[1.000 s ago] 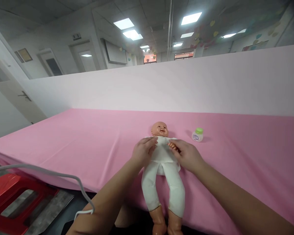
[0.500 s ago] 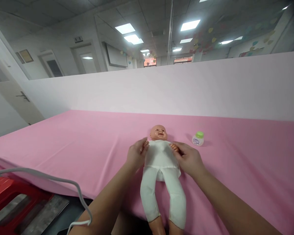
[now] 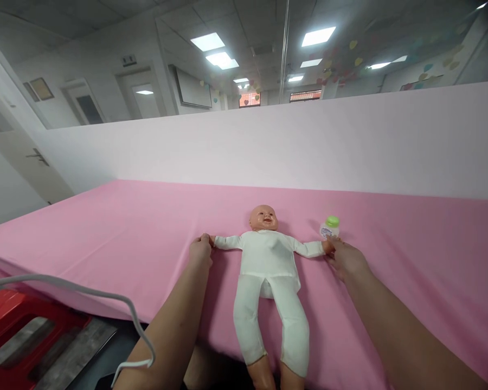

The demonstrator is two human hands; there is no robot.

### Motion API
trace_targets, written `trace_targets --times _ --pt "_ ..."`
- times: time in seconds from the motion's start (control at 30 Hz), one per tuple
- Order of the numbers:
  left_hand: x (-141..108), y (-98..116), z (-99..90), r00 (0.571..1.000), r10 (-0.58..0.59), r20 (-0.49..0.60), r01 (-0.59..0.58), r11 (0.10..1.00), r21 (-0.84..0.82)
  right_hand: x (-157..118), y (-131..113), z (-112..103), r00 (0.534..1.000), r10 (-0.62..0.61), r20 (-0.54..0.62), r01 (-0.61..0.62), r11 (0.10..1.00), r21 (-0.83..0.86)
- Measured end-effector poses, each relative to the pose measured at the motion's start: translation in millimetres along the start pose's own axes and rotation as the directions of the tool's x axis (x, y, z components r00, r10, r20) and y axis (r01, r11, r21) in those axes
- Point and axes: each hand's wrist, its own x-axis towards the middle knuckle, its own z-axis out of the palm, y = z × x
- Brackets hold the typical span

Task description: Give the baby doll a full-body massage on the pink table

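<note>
A baby doll [image 3: 267, 257] in a white top and white trousers lies on its back, its head toward the far side. Both of its arms are stretched straight out sideways. My left hand [image 3: 201, 249] is closed around the doll's hand on the left of the view. On the other side, my right hand [image 3: 347, 257] grips the doll's other hand between thumb and fingers. Just behind my right hand stands a small clear bottle [image 3: 329, 226] with a green cap, its lower part partly covered by my fingers.
A pink cloth [image 3: 146, 233] covers the table, with a low white partition [image 3: 268, 146] and glass along its back. At the lower left are a red plastic stool [image 3: 8, 325] and a white cable [image 3: 85, 292] that runs by my left forearm.
Both my hands have moved outward from the doll's chest, drawing its arms from folded at its sides to spread wide. My right hand has come close to the bottle.
</note>
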Motion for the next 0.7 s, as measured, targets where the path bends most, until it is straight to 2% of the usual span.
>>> trace_targets --times 0.07,0.13,0.23,0.37,0.47,0.53,0.6,0.63,0.7 --pt "1.8 0.0 0.0 1.000 -0.024 0.015 0.025 0.999 -0.033 1.6 0.1 1.0 0.993 0.117 0.002 -0.116 0.989 0.087" --pt "1.4 1.0 -0.4 0.999 -0.040 0.027 0.042 0.997 -0.063 3.0 -1.0 0.6 0.984 0.179 0.008 -0.178 0.976 0.125" --pt "-3.0 3.6 -2.0 0.998 -0.043 0.041 0.046 0.995 -0.091 4.8 -4.0 -1.6 0.981 0.194 0.010 -0.193 0.970 0.144" --pt "-17.1 9.5 -3.2 0.997 0.023 0.069 -0.015 0.993 -0.117 -2.8 -13.5 0.5 0.985 0.172 0.012 -0.171 0.967 0.188" --pt "-35.5 15.0 0.5 0.973 0.195 0.124 -0.175 0.973 -0.153 -24.3 -25.6 9.2 0.998 -0.003 0.069 -0.011 0.977 0.212" --pt "-52.1 18.1 5.6 0.924 0.338 0.177 -0.319 0.939 -0.128 -45.2 -33.0 17.5 0.973 -0.192 0.127 0.171 0.972 0.162" --pt "-71.4 19.8 11.7 0.873 0.430 0.231 -0.439 0.898 -0.014 -67.7 -37.2 26.3 0.921 -0.344 0.182 0.356 0.934 -0.034" --pt "-81.4 19.9 14.8 0.845 0.466 0.263 -0.498 0.865 0.065 -78.4 -37.6 30.6 0.885 -0.407 0.227 0.444 0.884 -0.147" --pt "-100.0 18.4 20.3 0.758 0.539 0.368 -0.632 0.747 0.207 -96.8 -35.6 38.1 0.806 -0.485 0.339 0.577 0.771 -0.269"
